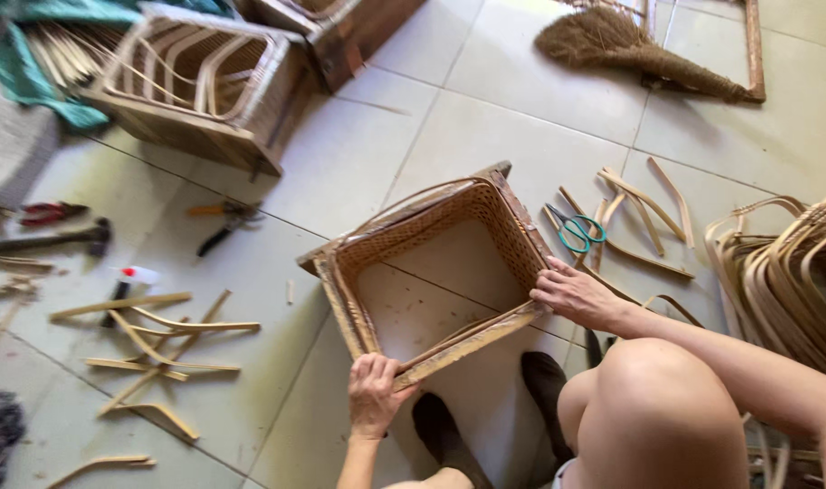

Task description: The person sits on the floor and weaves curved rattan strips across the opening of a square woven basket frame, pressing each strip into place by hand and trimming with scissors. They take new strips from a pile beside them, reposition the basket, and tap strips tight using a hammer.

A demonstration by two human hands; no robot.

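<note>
Head view: hands [374, 391] grip woven frame [435, 267].

Pretty tight spot tbh. The square bottomless woven rattan frame [435, 272] sat mid-floor with bare tile showing through its middle, so that opening was free. On its right side green-handled scissors [576, 230] and loose bent cane strips [648, 213] crowded the tiled floor [485, 127], with a stack of curved cane hoops [788, 281] past them. Left of it, scattered cane offcuts [155, 349], a hammer [55, 238] and pliers [223, 222] blocked things. The tile beyond the frame's far corner lay open.
</note>
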